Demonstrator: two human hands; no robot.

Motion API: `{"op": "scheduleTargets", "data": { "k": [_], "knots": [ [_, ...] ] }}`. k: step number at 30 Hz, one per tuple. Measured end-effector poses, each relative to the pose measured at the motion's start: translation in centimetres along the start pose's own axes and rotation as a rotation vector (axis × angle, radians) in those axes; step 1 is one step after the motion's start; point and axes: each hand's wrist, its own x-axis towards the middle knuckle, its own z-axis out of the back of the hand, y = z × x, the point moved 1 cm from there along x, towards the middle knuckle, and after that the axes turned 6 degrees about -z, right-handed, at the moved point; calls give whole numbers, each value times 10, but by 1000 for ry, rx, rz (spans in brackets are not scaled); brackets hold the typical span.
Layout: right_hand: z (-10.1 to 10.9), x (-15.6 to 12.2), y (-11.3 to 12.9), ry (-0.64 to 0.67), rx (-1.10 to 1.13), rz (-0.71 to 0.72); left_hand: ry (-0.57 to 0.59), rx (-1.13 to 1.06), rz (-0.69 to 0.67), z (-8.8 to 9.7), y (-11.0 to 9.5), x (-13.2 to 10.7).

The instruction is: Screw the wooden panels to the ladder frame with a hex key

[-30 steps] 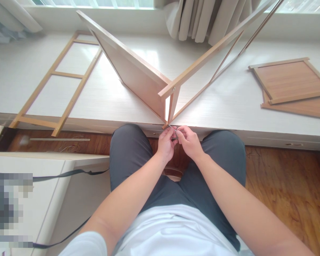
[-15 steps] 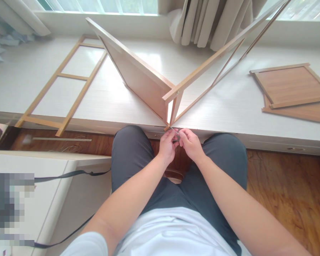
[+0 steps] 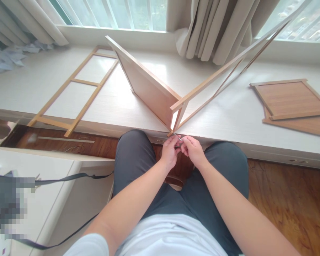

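Note:
A wooden panel (image 3: pixel 146 80) stands on edge on the white ledge, meeting a long open wooden frame (image 3: pixel 216 73) in a V at the ledge's front. Both my hands are at the low corner of this V, between my knees. My right hand (image 3: pixel 193 149) pinches a thin metal hex key (image 3: pixel 177 136), whose far end reaches the bottom corner of the wood. Close beside it, my left hand (image 3: pixel 170 151) has its fingers closed around the same key. The fingers partly hide the key.
Left on the white ledge (image 3: pixel 202 124) lies a ladder-like wooden frame (image 3: pixel 85 82), its near end overhanging the edge. Two stacked wooden panels (image 3: pixel 293 99) lie at the right. Curtains (image 3: pixel 213 32) hang behind. A white table (image 3: pixel 56 174) with a black strap (image 3: pixel 69 176) stands at my left.
My view has tilted up a little, so the whole scene sits lower and more window shows. My hands stay at the corner, with the right fingers slightly shifted on the key.

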Motion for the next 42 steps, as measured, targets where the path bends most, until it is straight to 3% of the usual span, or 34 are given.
{"op": "scheduleTargets", "data": {
  "k": [18,26,30,36,42],
  "knots": [
    [-1,0,-2,28,208,-95,-7,-2,-14,2,1,0],
    [1,0,2,164,388,-273,-6,14,-11,2,1,1],
    [2,1,1,172,425,-312,-8,21,-17,3,2,2],
    [2,2,0,143,399,-295,-2,41,-15,3,5,1],
    [1,3,-2,38,280,-171,-39,50,-19,3,5,2]
  ]
}}
